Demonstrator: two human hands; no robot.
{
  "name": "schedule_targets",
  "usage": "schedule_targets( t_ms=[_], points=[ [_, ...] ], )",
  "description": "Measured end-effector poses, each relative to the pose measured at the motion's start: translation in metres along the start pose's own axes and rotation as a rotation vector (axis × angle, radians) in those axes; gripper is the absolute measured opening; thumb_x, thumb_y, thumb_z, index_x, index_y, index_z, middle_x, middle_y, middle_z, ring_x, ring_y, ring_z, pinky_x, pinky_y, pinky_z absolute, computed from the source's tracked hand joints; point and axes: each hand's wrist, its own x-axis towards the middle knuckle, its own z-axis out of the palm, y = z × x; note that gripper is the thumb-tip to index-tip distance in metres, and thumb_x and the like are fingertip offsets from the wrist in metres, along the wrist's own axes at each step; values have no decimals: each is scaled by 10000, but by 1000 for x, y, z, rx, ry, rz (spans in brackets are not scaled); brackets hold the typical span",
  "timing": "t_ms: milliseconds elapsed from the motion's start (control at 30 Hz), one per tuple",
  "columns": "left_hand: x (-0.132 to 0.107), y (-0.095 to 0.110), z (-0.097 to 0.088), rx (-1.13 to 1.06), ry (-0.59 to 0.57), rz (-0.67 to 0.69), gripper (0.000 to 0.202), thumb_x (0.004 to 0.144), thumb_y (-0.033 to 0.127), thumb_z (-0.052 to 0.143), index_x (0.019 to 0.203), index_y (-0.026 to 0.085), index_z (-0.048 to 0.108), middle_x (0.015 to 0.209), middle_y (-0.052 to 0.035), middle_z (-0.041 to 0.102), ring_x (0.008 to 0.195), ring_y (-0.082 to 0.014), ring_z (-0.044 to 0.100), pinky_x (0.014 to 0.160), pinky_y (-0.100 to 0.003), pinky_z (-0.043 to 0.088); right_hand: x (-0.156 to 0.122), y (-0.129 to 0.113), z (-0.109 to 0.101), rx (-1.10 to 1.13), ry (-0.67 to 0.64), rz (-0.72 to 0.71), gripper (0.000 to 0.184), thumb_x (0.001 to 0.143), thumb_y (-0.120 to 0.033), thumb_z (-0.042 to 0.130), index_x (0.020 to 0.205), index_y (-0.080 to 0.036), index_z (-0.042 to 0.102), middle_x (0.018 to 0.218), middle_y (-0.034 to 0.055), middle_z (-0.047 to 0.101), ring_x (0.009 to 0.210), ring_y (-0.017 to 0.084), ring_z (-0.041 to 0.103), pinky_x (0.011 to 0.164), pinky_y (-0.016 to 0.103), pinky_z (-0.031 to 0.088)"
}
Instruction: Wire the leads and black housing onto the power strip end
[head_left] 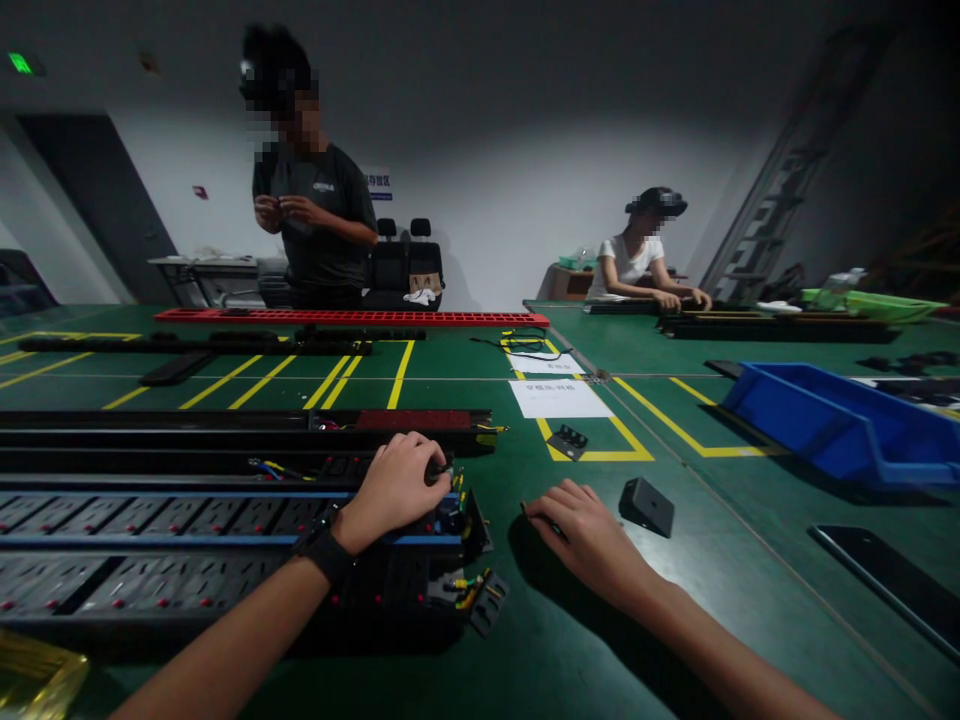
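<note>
Along the left of the green table [720, 560] lay black power strips [142, 580], coloured wires [459, 584] poking from their right ends. On the right sat a blue bin [840, 425], with a phone [892, 580] nearer the person. The left hand [401, 485] rested over the strips' right end, fingers curled; whether they pinched anything could not be told. The right hand [581, 535] hovered beside them, fingers bent, its grip also unclear. Just beside it lay a small black box [646, 507].

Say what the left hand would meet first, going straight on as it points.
Probably the long black rail with the dark red strip, just beyond the left hand, though the hand's height is unclear.
</note>
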Motion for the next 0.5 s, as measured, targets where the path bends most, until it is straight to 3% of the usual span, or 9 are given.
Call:
schedule_targets(
  t_ms=[300, 500],
  points=[
    [7, -22, -23, -36, -168, 278, 200, 983, 260, 628, 1024, 203, 815, 1224, -115, 764, 1223, -298, 674, 1101, -460, 498, -1, 2, 3, 17, 4, 7, 159, 1038, -158, 574, 1050, -245, 707, 969, 54, 742, 913, 256, 643, 796, 397, 446],
    [7, -25, -20, 51, -142, 311, 202, 1015, 255, 626, 1028, 213, 823, 1207, -103, 755, 1162, -281, 684, 1040, -425, 532, 0, 1, 4, 5, 22, 16, 159, 1019, -158, 579, 1029, -242, 713, 947, 58, 739, 896, 250, 651, 780, 385, 435]
  ],
)
